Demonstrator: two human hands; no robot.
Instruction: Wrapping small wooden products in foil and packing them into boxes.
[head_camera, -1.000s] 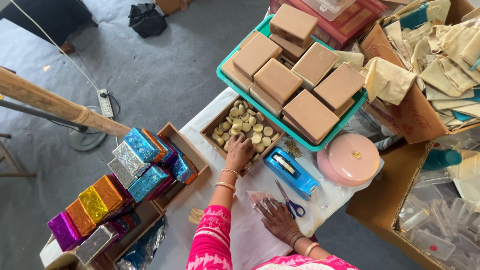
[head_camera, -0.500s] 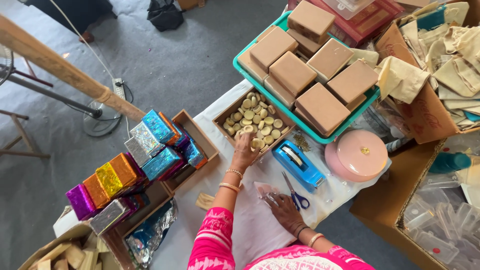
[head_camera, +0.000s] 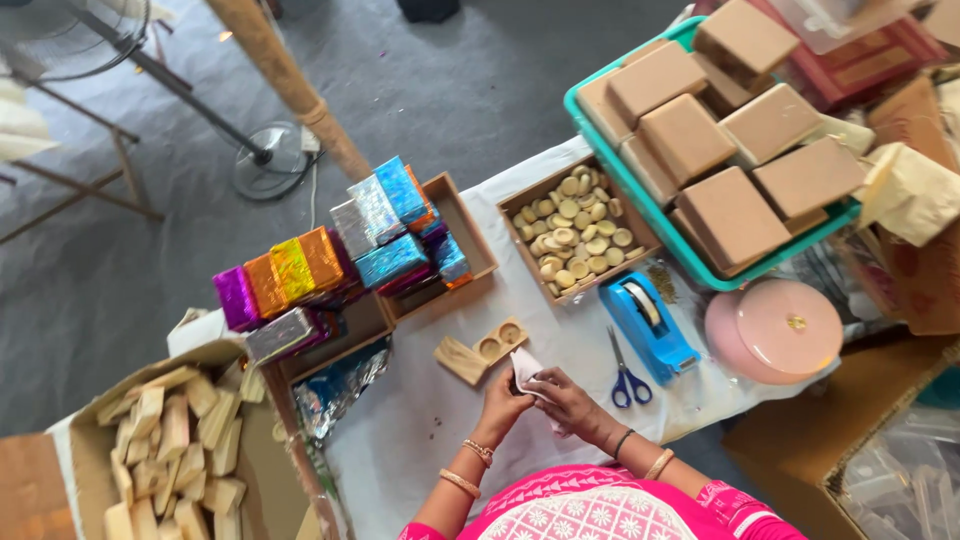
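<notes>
Both hands, left hand and right hand, pinch a small white paper together beside the wooden holder on the table.

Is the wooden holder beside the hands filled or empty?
Empty: both round hollows of the wooden holder show bare wood; it lies apart from the hands.

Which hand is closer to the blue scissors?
The right hand. It sits just left of the scissors on the white table cover, close beside the handles. The left hand is farther away, on the other side of the right hand.
</notes>
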